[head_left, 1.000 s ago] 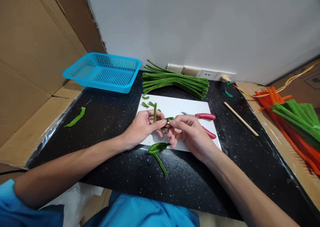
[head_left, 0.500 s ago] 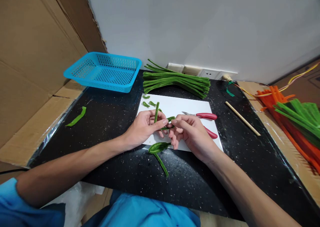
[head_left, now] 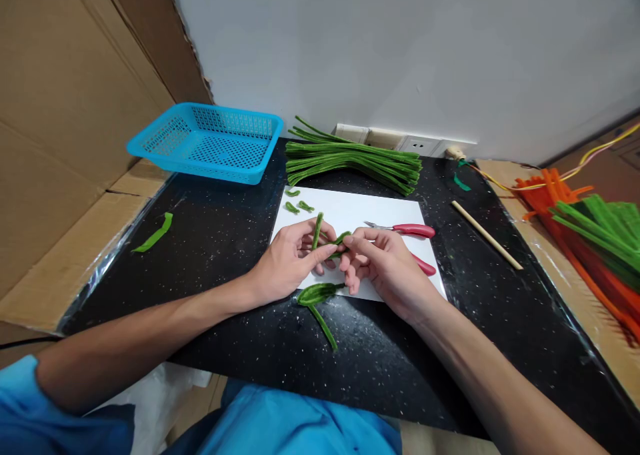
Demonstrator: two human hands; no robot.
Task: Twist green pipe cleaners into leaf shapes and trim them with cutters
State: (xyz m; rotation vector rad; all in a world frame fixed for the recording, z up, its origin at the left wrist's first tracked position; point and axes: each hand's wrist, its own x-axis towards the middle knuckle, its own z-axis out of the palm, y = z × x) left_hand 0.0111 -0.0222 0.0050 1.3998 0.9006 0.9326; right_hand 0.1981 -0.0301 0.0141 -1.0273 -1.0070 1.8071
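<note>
Both hands meet over a white sheet (head_left: pixel 350 205), gripping one bent green pipe cleaner (head_left: pixel 317 229). My left hand (head_left: pixel 293 255) is closed on it, with one end sticking up between thumb and fingers. Thumb and forefinger of my right hand (head_left: pixel 383 258) pinch its looped part; the other fingers curl below. Just under the hands lies a leaf-shaped green pipe cleaner piece (head_left: pixel 317 296) with a straight tail, partly on the sheet's front edge. Red-handled pliers (head_left: pixel 413 230) rest on the sheet, partly hidden by my right hand. Several short curled green pieces (head_left: pixel 306 206) are at its far left corner.
A bundle of green pipe cleaners (head_left: pixel 353 165) lies behind the sheet. The blue basket (head_left: pixel 200 171) stands at back left, a green strip (head_left: pixel 155 233) in front of it. To the right are a wooden stick (head_left: pixel 486 235) and orange pipe cleaners (head_left: pixel 575 248) under light green ones (head_left: pixel 600 228).
The fingertips have drawn slightly closer together around the pipe cleaner, and its upright end sits a little lower and further right. Everything on the table stays in place.
</note>
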